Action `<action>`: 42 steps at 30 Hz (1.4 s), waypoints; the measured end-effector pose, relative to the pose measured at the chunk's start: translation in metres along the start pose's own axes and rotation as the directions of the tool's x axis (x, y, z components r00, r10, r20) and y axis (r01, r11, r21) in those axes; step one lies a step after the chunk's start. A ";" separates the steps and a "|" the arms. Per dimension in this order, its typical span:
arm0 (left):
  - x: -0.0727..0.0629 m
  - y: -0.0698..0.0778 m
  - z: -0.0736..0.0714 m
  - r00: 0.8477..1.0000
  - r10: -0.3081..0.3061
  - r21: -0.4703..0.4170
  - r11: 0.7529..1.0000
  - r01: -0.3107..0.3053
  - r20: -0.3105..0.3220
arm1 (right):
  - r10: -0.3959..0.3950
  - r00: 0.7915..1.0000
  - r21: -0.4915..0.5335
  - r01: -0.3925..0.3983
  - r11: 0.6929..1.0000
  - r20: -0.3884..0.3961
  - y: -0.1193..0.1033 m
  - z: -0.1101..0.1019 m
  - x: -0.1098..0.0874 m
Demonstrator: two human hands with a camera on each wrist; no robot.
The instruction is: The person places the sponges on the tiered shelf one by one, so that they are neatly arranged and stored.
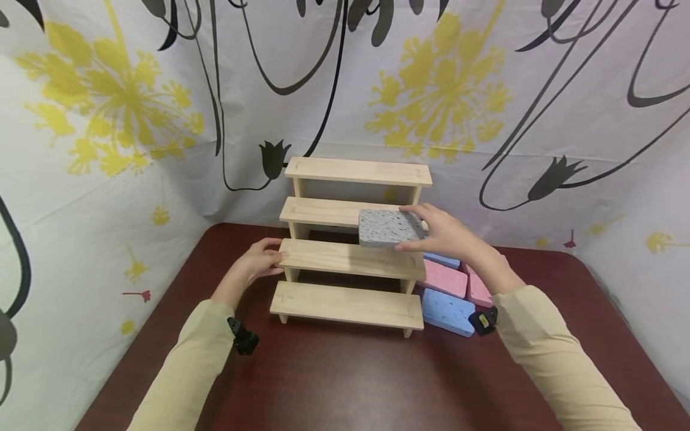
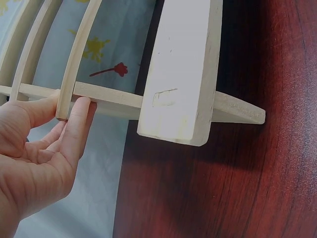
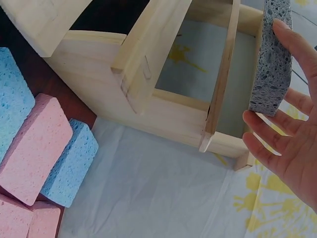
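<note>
A four-step wooden shelf stand [image 1: 350, 304] stands on the dark red table. My left hand [image 1: 257, 261] pinches the left end of its second step from the bottom; the left wrist view shows thumb and fingers [image 2: 75, 124] on either side of that board. In my right hand [image 1: 444, 233] is a grey speckled sponge [image 1: 389, 227], gripped by its right end between thumb and fingers. The sponge overlaps the upper-middle steps in the head view. From the right wrist view, the sponge [image 3: 271, 69] appears beside the stand's top board.
Right of the stand lie blue sponges [image 1: 448, 311] and pink sponges [image 1: 444, 279], some bunched together below my right forearm. Behind the table [image 1: 334, 377] hangs a white cloth [image 1: 345, 120] with yellow and dark flower prints, which also covers both sides.
</note>
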State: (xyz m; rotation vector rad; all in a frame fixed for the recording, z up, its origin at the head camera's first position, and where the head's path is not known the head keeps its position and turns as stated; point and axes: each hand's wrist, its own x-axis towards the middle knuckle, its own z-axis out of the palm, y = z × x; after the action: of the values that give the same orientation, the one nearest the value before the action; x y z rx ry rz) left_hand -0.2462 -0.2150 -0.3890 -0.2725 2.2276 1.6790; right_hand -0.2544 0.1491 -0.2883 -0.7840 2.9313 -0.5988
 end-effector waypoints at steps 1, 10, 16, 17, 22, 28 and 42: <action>0.000 0.000 0.000 1.000 0.000 -0.002 1.000 0.000 0.000 | 0.000 1.000 -0.003 0.000 1.000 -0.001 0.000 0.000 0.001; -0.001 0.000 0.001 1.000 -0.002 0.000 1.000 0.002 -0.005 | -0.001 1.000 -0.004 0.001 1.000 -0.024 -0.009 -0.002 0.014; 0.001 0.000 0.001 1.000 -0.006 0.002 1.000 0.006 -0.011 | -0.003 0.999 0.031 0.004 1.000 -0.035 -0.015 -0.003 0.026; 0.002 -0.001 0.001 1.000 -0.007 0.002 1.000 0.007 -0.011 | 0.000 0.999 0.034 0.002 0.999 -0.037 -0.016 -0.003 0.028; 0.002 -0.002 0.000 1.000 -0.015 0.000 1.000 0.015 -0.014 | -0.007 0.999 0.036 0.009 0.999 -0.046 -0.023 -0.004 0.037; 0.003 -0.003 0.000 1.000 -0.007 -0.007 1.000 0.007 -0.016 | -0.017 0.999 0.033 0.019 0.999 -0.045 -0.029 -0.004 0.046; 0.001 -0.001 0.001 1.000 0.012 -0.032 0.999 -0.012 -0.015 | -0.012 0.997 0.061 0.017 0.998 -0.077 -0.041 -0.002 0.082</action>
State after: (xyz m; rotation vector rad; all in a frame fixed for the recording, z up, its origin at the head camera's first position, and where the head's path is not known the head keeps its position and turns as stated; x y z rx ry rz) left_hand -0.2461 -0.2139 -0.3909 -0.2809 2.2188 1.7251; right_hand -0.3072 0.0775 -0.2663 -0.7934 2.9621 -0.7323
